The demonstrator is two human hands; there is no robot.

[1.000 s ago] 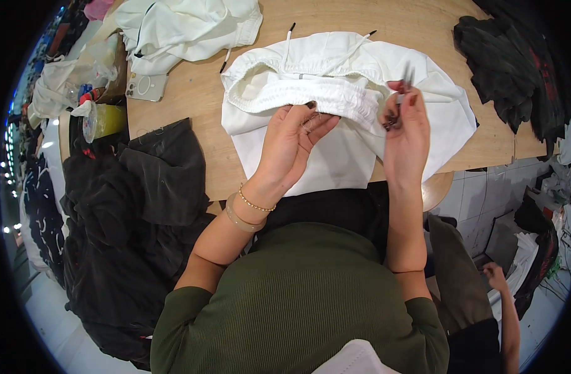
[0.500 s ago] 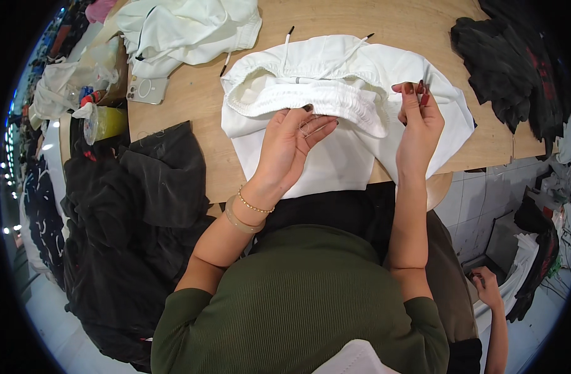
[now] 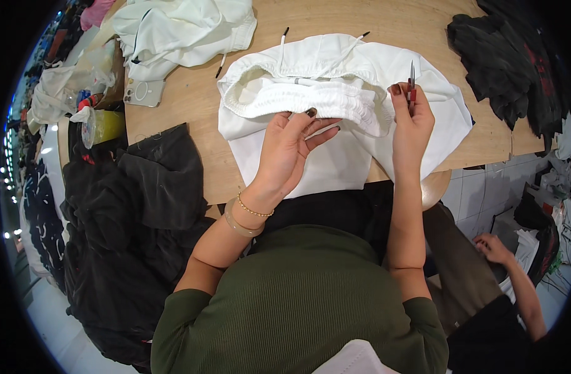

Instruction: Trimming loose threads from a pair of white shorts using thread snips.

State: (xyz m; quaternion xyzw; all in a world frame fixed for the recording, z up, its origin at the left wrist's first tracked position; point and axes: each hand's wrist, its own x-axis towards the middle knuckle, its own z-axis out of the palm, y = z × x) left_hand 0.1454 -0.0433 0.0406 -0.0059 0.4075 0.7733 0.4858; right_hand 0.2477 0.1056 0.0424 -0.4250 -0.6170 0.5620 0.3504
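Underneath, bench point(image 3: 385, 19): pale wood, its near edge meeting the lower part of the white garment point(image 3: 351, 103), which lies spread with its gathered waistband open.
Other cloth: a second white garment point(image 3: 186, 31) lies beyond the white garment to its left; dark clothes point(image 3: 494, 68) are heaped to its right; black fabric point(image 3: 164, 174) drapes over the edge to its left.
Small things: a phone point(image 3: 143, 91) and a yellow roll point(image 3: 108, 126) sit left of the white garment.
Room: white tiles point(image 3: 475, 196) show below and right of the white garment, with another person's hand point(image 3: 494, 249) further down that side.
Left hand: its fingers grasp the white garment by the near side of the waistband, as they did a second ago.
Right hand: it point(image 3: 415, 124) grips red-handled snips point(image 3: 412, 96) over the white garment's right part; since the earliest frame it has moved away from the waistband, and the blades now point up toward the far side.
Other person: that hand has shifted nearer the white garment since the previous frame.
Open room: bare wood runs beyond the white garment, between it and the dark clothes, and in a strip on its left.
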